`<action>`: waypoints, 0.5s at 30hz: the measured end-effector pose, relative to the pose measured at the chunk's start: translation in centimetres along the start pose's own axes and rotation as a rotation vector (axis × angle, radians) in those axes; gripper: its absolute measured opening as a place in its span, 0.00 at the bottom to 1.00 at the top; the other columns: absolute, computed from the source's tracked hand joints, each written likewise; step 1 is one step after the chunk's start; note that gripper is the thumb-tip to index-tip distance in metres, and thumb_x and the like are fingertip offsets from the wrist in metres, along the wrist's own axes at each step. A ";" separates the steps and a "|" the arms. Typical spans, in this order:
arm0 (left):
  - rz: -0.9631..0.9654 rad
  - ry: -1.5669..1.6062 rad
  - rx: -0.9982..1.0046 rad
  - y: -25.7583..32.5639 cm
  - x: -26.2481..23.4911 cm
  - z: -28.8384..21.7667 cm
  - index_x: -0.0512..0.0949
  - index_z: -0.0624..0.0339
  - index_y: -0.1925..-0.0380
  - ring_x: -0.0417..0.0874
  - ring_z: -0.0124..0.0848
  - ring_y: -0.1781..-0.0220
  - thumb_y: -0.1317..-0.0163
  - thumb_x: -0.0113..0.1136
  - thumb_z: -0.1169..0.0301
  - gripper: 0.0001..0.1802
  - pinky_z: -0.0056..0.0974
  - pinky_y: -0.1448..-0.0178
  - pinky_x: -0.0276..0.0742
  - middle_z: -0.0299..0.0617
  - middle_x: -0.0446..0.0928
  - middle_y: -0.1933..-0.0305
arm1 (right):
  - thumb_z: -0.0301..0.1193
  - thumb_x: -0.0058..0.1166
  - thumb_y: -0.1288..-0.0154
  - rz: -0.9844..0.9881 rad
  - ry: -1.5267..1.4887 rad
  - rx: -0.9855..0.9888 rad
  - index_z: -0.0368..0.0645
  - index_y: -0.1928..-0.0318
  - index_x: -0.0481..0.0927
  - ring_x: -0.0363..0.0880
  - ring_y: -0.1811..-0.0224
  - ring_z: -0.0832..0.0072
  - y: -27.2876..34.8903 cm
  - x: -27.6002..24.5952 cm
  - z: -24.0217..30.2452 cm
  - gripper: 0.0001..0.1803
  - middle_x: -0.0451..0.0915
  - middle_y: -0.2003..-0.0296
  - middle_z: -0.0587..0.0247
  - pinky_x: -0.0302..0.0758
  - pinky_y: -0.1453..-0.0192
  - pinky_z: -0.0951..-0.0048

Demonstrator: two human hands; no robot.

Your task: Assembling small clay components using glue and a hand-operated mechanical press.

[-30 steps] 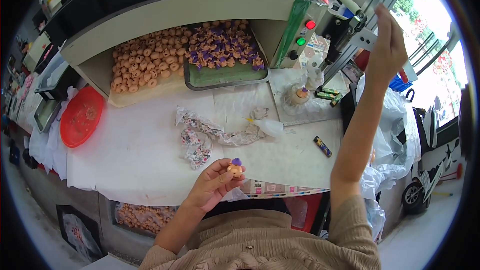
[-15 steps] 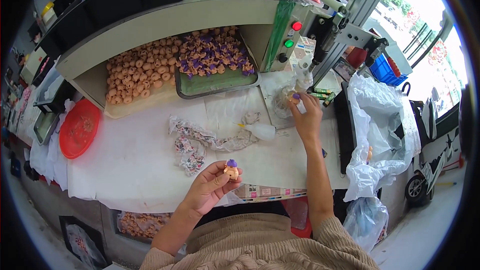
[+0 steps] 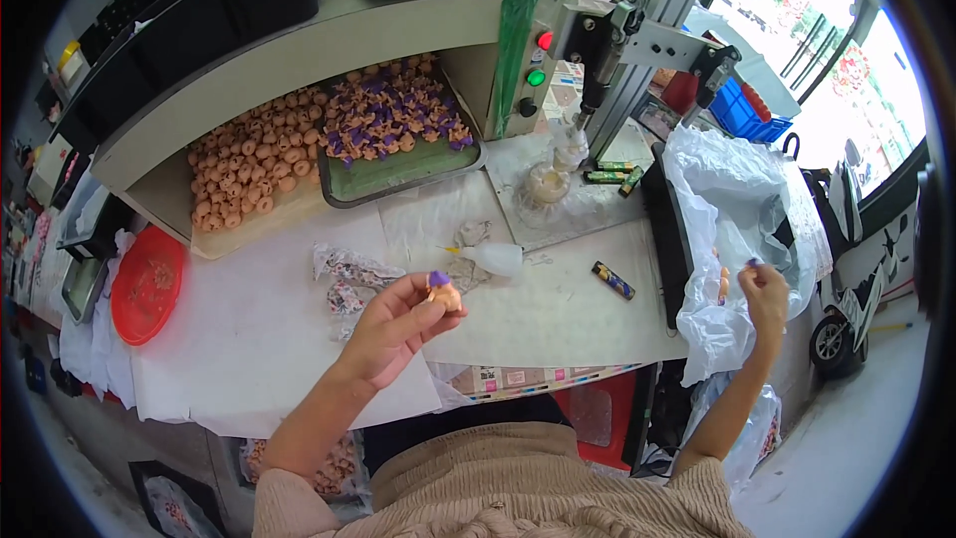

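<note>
The left hand (image 3: pixel 393 331) is gripping a figure (image 3: pixel 444 297) between thumb and fingers, holding it purple top up above the bench (image 3: pixel 568 339), near its front edge. The right hand (image 3: pixel 767 294) is pinching a purple-tipped piece (image 3: pixel 753 263), mostly hidden, over the lined bin (image 3: pixel 664 249) at the bench's right edge. A bottle (image 3: pixel 496 259) is lying mid-bench, and a dark cylinder (image 3: pixel 613 280) is lying nearer the right edge. Toward the rear edge, a tray (image 3: pixel 398 177) is holding purple-and-peach pieces, with peach balls (image 3: pixel 249 164) sitting to its left.
</note>
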State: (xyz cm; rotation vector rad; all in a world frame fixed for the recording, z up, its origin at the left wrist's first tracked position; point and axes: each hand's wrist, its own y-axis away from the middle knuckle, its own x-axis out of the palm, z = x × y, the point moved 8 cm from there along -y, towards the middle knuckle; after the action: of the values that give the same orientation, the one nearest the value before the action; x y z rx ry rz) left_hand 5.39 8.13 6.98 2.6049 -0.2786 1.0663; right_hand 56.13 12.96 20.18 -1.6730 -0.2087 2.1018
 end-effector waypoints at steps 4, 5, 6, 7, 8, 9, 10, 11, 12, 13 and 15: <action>0.033 -0.143 -0.023 -4.3 2.4 -1.0 0.72 0.61 0.50 0.80 0.31 0.50 0.36 0.58 0.73 0.15 0.33 0.45 0.78 0.42 0.77 0.51 | 0.33 0.59 0.48 0.223 0.031 0.040 0.26 0.74 0.75 0.65 0.83 0.73 0.1 2.6 -1.1 0.17 0.70 0.85 0.48 0.66 0.74 0.64; 0.027 -0.146 -0.022 -5.3 2.9 -1.2 0.72 0.61 0.50 0.80 0.31 0.50 0.36 0.58 0.73 0.15 0.33 0.45 0.78 0.42 0.77 0.51 | 0.33 0.59 0.48 0.226 0.026 0.038 0.26 0.74 0.75 0.65 0.83 0.73 0.1 2.3 -0.9 0.17 0.70 0.85 0.48 0.66 0.74 0.64; 0.016 -0.176 -0.057 -6.8 3.2 -0.9 0.73 0.60 0.50 0.80 0.29 0.51 0.36 0.59 0.71 0.15 0.32 0.47 0.78 0.41 0.77 0.52 | 0.33 0.60 0.48 0.266 -0.007 0.066 0.27 0.74 0.76 0.65 0.82 0.72 0.1 2.3 -0.9 0.17 0.71 0.84 0.49 0.66 0.73 0.64; 0.004 -0.207 -0.092 -8.2 3.5 -0.5 0.74 0.59 0.50 0.80 0.27 0.52 0.36 0.60 0.70 0.15 0.30 0.49 0.78 0.41 0.78 0.53 | 0.34 0.61 0.48 0.306 -0.039 0.094 0.27 0.73 0.76 0.66 0.81 0.72 0.1 2.5 -1.1 0.17 0.72 0.84 0.50 0.66 0.73 0.64; 0.009 -0.209 -0.092 -9.9 4.0 0.0 0.74 0.59 0.50 0.80 0.27 0.52 0.36 0.60 0.70 0.15 0.30 0.49 0.78 0.41 0.78 0.53 | 0.34 0.61 0.48 0.301 -0.039 0.096 0.27 0.73 0.76 0.66 0.81 0.72 -0.1 2.4 -1.4 0.17 0.72 0.84 0.50 0.66 0.73 0.64; -0.005 -0.274 -0.084 -11.7 4.3 0.4 0.75 0.59 0.52 0.80 0.26 0.54 0.37 0.60 0.69 0.14 0.29 0.52 0.77 0.39 0.78 0.54 | 0.34 0.62 0.49 0.275 0.033 0.064 0.29 0.70 0.78 0.70 0.79 0.72 -0.5 2.1 -1.7 0.17 0.76 0.81 0.51 0.68 0.71 0.65; -0.018 -0.339 -0.077 -13.4 4.7 0.9 0.76 0.58 0.53 0.79 0.24 0.56 0.37 0.61 0.68 0.13 0.28 0.54 0.75 0.37 0.78 0.56 | 0.35 0.63 0.49 0.249 0.106 0.033 0.31 0.66 0.80 0.75 0.77 0.72 -0.9 1.7 -1.9 0.17 0.79 0.77 0.52 0.70 0.70 0.67; -0.016 -0.342 -0.078 -15.1 5.3 1.6 0.76 0.58 0.53 0.79 0.24 0.56 0.37 0.61 0.68 0.13 0.28 0.54 0.75 0.37 0.78 0.56 | 0.35 0.63 0.49 0.247 0.105 0.037 0.31 0.66 0.80 0.75 0.77 0.72 -0.8 1.4 -1.6 0.17 0.79 0.77 0.52 0.70 0.70 0.67; -0.048 -0.429 -0.031 -16.8 5.7 1.8 0.77 0.57 0.55 0.78 0.23 0.60 0.38 0.62 0.68 0.13 0.27 0.55 0.74 0.34 0.78 0.59 | 0.33 0.64 0.48 0.134 -0.001 -0.054 0.33 0.63 0.81 0.78 0.73 0.72 -0.7 0.0 0.5 0.17 0.81 0.73 0.53 0.71 0.68 0.67; -0.079 -0.515 0.016 -18.3 6.1 2.1 0.78 0.56 0.56 0.77 0.22 0.63 0.40 0.64 0.67 0.13 0.27 0.56 0.72 0.31 0.78 0.62 | 0.32 0.64 0.48 0.019 -0.105 -0.143 0.34 0.60 0.81 0.80 0.68 0.72 -0.3 -1.7 2.6 0.17 0.82 0.68 0.53 0.73 0.66 0.68; -0.133 -0.593 0.139 -21.3 6.0 3.0 0.79 0.58 0.57 0.75 0.24 0.63 0.43 0.66 0.68 0.14 0.30 0.58 0.73 0.34 0.75 0.58 | 0.31 0.64 0.47 0.105 -0.161 -0.159 0.35 0.58 0.81 0.81 0.65 0.71 -0.2 -2.8 7.2 0.16 0.82 0.66 0.54 0.74 0.63 0.69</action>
State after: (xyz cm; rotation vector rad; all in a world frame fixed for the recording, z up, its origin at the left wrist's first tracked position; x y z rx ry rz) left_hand 17.82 26.58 4.69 2.9615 -0.1587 0.2549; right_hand 49.81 13.03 24.59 -1.6339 -0.3536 2.3557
